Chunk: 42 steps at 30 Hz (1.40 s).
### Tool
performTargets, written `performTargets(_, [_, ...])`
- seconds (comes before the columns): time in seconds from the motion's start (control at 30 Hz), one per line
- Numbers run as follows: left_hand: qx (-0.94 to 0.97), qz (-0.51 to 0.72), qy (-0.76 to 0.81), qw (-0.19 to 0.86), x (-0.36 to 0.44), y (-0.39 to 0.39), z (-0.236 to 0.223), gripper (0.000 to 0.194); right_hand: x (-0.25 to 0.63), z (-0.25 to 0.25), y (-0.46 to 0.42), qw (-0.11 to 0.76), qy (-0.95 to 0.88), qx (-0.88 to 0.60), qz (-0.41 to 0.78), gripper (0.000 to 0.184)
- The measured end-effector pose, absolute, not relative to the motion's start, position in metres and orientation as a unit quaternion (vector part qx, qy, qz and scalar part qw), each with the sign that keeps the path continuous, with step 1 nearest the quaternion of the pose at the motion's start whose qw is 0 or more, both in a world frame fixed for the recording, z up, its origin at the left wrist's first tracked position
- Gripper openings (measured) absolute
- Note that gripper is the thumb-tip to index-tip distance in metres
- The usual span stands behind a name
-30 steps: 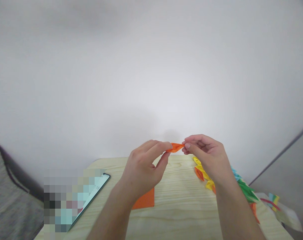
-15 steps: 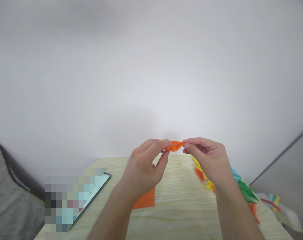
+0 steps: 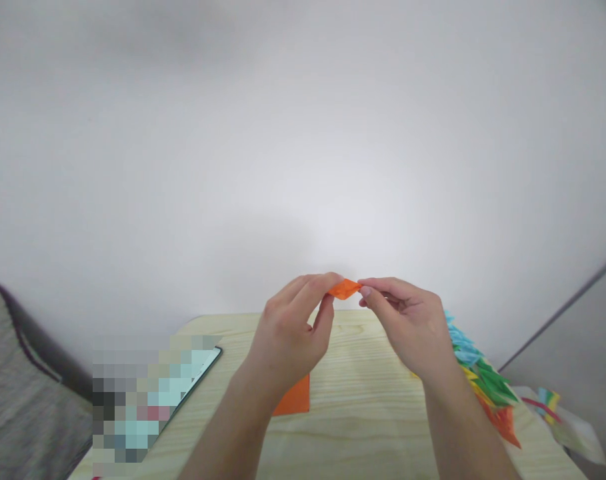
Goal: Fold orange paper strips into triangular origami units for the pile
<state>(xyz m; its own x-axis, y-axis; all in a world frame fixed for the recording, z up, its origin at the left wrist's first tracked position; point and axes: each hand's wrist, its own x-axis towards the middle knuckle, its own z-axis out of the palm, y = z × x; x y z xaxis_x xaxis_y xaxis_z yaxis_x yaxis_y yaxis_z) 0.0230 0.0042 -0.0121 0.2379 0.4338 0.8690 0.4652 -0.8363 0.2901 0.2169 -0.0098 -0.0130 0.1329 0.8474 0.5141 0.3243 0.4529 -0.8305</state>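
A small piece of folded orange paper (image 3: 345,289) is held up in the air between my two hands, above the far edge of the table. My left hand (image 3: 295,320) pinches its left end between thumb and fingers. The thumb and forefinger of my right hand (image 3: 407,320) grip its pointed right tip. Under my left wrist lies a flat orange paper sheet (image 3: 295,398), partly covered by the forearm.
Folded papers in blue (image 3: 463,345), green (image 3: 495,383) and orange (image 3: 503,423) lie along the table's right side, partly behind my right forearm. A tablet-like device (image 3: 185,380), partly blurred, rests on the left. A white wall (image 3: 303,167) rises behind the wooden table (image 3: 363,433).
Both hands still hold the folded orange paper. My right hand has shifted slightly left, uncovering more blue and yellow papers on the right and covering those nearer the middle.
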Motion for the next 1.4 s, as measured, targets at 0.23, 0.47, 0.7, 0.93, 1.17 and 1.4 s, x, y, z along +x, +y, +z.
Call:
performTargets(0.23, [-0.787,-0.541,-0.296,0.015,0.022,0.005,-0.012,0.036,0.219,-0.013,-0.009,0.573,-0.6,-0.496,0.256,0.022])
performTargets(0.47, [-0.787,-0.543,-0.293,0.006,0.022,0.007,-0.015,0.036,0.219,-0.012,-0.008,0.592,-0.591,-0.468,0.284,0.022])
performTargets(0.7, [-0.789,-0.542,-0.289,0.003,0.021,0.008,-0.017,0.036,0.219,-0.011,-0.008,0.607,-0.584,-0.442,0.308,0.024])
performTargets(0.93, [-0.801,-0.527,-0.28,-0.036,0.02,0.008,-0.017,0.035,0.222,-0.005,-0.016,0.56,-0.639,-0.431,0.305,0.019])
performTargets(1.17, [-0.795,-0.53,-0.283,-0.081,0.019,0.01,-0.021,0.035,0.226,-0.008,-0.014,0.547,-0.675,-0.428,0.248,0.006])
performTargets(1.4, [-0.796,-0.528,-0.281,-0.092,0.022,0.012,-0.023,0.034,0.228,-0.005,-0.015,0.526,-0.706,-0.436,0.186,0.014])
